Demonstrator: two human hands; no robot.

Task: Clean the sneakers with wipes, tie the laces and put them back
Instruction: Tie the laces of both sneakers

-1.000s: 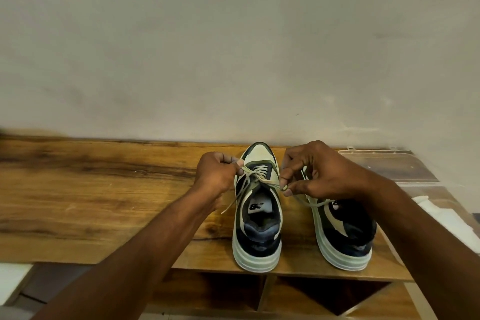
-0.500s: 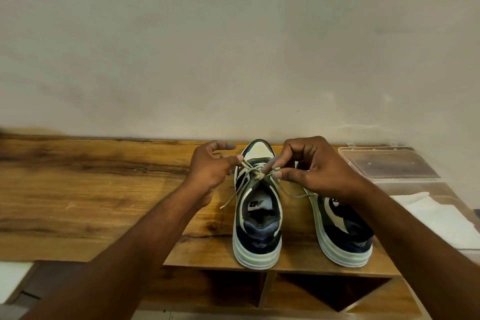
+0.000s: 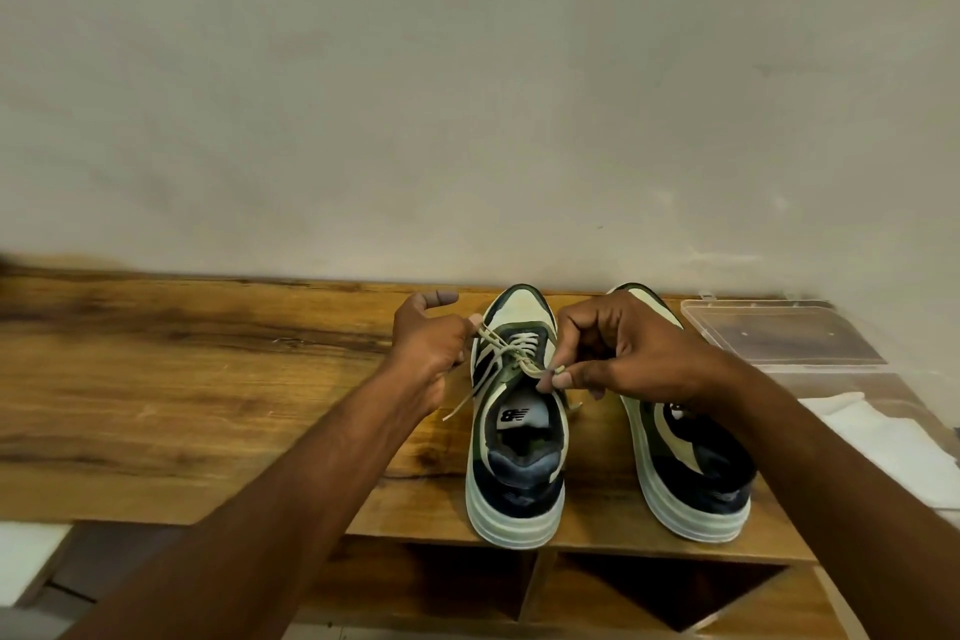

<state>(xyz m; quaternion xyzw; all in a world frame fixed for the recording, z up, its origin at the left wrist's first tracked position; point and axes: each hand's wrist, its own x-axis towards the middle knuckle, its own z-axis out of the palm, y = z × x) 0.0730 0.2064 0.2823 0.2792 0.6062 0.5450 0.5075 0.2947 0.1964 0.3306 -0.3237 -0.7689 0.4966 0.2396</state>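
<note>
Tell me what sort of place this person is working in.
Probably a home entryway or shoe-storage spot. A pair of navy and cream sneakers stands on a wooden shelf top with open cubbies beneath, against a plain wall. A clear plastic box sits beside them.

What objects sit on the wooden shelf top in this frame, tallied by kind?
Sneakers: 2, the left sneaker being laced and the right sneaker beside it
Clear plastic boxes: 1, the clear box by the wall
White wipes: 1, the white wipe at the right edge
Total: 4
</note>
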